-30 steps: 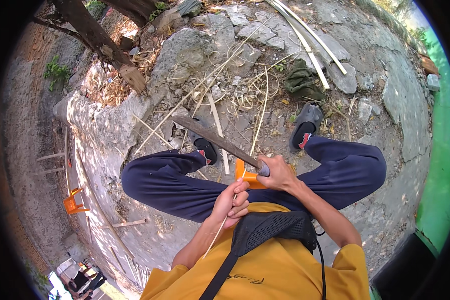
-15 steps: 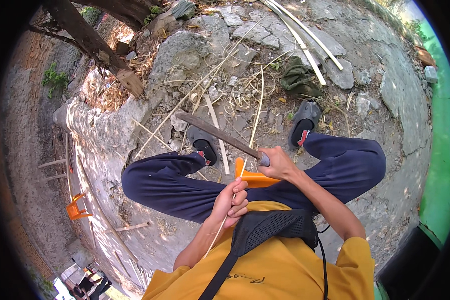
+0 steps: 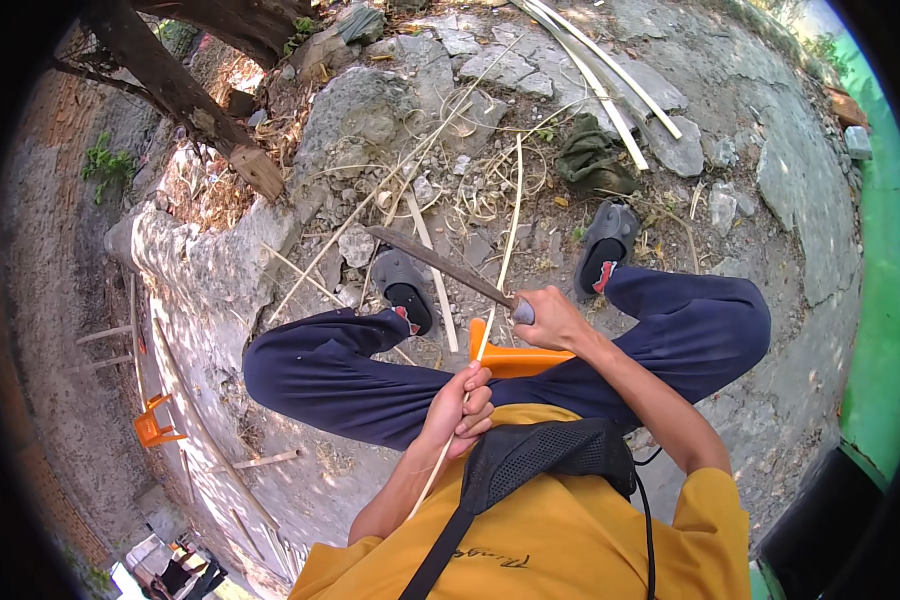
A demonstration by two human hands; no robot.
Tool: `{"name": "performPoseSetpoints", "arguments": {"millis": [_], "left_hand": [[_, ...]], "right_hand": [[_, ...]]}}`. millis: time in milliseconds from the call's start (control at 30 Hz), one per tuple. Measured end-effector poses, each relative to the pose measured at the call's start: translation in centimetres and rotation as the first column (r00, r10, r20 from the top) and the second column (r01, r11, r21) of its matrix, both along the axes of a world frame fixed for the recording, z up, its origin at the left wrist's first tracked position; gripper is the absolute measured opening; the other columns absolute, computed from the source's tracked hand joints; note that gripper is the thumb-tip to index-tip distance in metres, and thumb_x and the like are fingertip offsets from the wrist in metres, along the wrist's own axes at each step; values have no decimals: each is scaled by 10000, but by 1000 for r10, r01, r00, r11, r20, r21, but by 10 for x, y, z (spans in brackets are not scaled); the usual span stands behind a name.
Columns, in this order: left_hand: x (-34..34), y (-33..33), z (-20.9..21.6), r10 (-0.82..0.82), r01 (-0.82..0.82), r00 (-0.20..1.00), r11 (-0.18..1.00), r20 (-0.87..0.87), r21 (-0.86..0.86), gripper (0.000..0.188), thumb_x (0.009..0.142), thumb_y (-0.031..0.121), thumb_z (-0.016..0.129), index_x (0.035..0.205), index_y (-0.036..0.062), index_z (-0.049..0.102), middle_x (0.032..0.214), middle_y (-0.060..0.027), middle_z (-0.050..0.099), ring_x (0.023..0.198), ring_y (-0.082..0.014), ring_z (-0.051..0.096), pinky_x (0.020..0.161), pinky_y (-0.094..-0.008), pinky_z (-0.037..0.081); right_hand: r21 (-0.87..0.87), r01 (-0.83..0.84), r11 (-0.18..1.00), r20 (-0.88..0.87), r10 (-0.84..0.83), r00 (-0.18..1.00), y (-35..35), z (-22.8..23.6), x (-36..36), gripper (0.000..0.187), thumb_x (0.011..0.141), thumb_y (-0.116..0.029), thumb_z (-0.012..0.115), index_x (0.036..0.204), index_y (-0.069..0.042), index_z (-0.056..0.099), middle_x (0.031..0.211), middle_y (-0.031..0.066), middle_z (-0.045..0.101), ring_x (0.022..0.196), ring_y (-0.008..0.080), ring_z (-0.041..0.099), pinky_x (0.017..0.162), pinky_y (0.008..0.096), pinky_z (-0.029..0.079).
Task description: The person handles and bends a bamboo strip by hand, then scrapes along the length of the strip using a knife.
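Observation:
My right hand (image 3: 553, 324) is wrapped round the grey handle of a machete (image 3: 448, 264). Its long, dark blade points up and to the left, with its base by the thin pale strip (image 3: 513, 215), which looks like split bamboo or cane. My left hand (image 3: 460, 405) is closed on that strip in front of my belly. From the fist the strip runs up between my feet to the ground, and its lower end passes back along my left forearm. Beyond my hands, an orange plastic seat (image 3: 520, 362) shows between my thighs.
Tangled pale shavings (image 3: 485, 195) and long strips litter the stony ground past my shoes. A dark green cloth (image 3: 595, 155) lies by my right shoe. Longer pale slats (image 3: 610, 90) rest at the upper right. A tree trunk (image 3: 185, 100) stands upper left; an orange chair (image 3: 156, 422) is far left.
The machete has shifted slightly up at the handle, and its tip has moved a little to the right. My left hand stays in nearly the same place on the strip.

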State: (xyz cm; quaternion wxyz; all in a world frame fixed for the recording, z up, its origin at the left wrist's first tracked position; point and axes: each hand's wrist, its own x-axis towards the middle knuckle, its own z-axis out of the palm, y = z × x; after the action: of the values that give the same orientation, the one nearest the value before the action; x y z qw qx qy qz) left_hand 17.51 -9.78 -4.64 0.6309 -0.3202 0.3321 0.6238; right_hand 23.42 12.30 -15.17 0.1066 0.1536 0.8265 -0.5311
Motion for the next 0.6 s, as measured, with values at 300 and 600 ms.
{"name": "performPoseSetpoints", "arguments": {"millis": [300, 600], "left_hand": [[-3, -4, -3, 71, -79, 993, 994, 90, 80, 377, 1110, 361, 380, 778, 186, 411, 462, 59, 262, 293, -73, 223, 297, -232, 182], [-1, -8, -10, 99, -109, 990, 989, 100, 96, 387, 1111, 357, 377, 768, 180, 405, 461, 55, 265, 291, -75, 234, 290, -230, 188]], "right_hand": [[-16, -21, 1000, -105, 19, 994, -5, -1, 1, 257, 700, -176, 688, 871, 12, 656, 697, 248, 644, 670, 434, 651, 659, 467, 520], [4, 18, 1000, -36, -18, 999, 0, -10, -9, 276, 708, -191, 696, 877, 22, 648, 689, 250, 638, 654, 441, 633, 654, 466, 517]]}}
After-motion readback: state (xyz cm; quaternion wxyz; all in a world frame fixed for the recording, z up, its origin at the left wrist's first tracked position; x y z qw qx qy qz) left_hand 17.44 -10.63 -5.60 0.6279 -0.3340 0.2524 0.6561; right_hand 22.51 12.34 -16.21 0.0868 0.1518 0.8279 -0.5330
